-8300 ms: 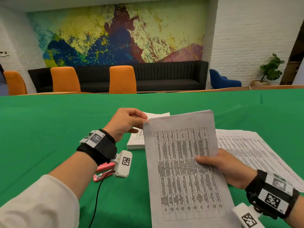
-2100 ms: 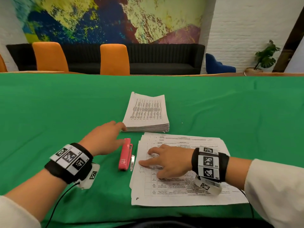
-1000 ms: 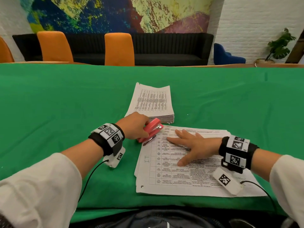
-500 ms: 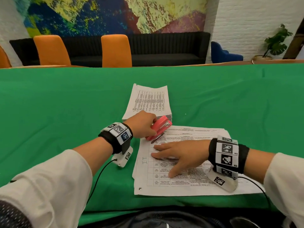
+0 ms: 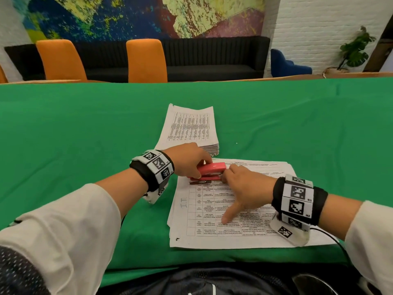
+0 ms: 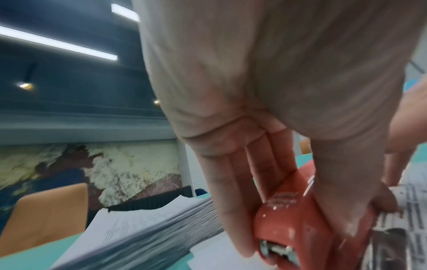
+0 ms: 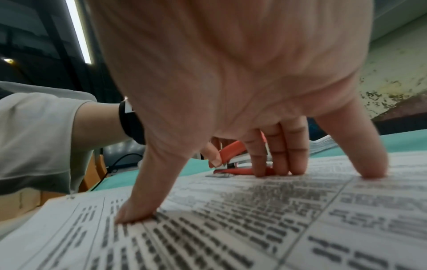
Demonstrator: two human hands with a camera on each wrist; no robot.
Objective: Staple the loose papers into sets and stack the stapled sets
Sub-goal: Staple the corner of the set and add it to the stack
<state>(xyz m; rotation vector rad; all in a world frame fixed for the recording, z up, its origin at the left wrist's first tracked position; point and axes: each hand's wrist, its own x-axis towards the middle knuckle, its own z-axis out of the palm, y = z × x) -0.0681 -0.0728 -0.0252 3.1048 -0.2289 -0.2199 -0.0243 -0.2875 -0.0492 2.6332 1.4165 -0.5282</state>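
A: What's changed in the last half sec?

B: The stapler (image 5: pixel 209 171) has come down nearly level over the far-left corner of the loose papers (image 5: pixel 231 209), mid-frame in the head view; before it sat tilted up at the corner. The right hand (image 5: pixel 244 191) has slid twd it, fingertips now just beside the stapler's nose; it was lying flatter, further right.

A: Meaning for the task?

B: Prob. the squeeze is about to happen or is happening; can't tell if a staple is in yet; the set isn't stacked yet.

A: Grips?

B: Left hand (image 5: pixel 187 159) grips the stapler, fingers one side, thumb the other; right hand is spread, straight fingers pressing the sheets down, holding nothing.

A: Where do done sets go?

B: Likely the thick stack (image 5: pixel 191 129) above the hands, centre of frame, on the green table (image 5: pixel 85 128).

A: Anything one cam shows that others don't?

B: Right wrist view shows the jaws apart w/ paper edge betw. them, and the thumb (image 7: pixel 143 199) planted well apart from the fingers; left wrist view shows the stapler's rear end up close (image 6: pixel 300 219); head view alone gives the layout, plus orange chairs (image 5: pixel 146 60) at top.
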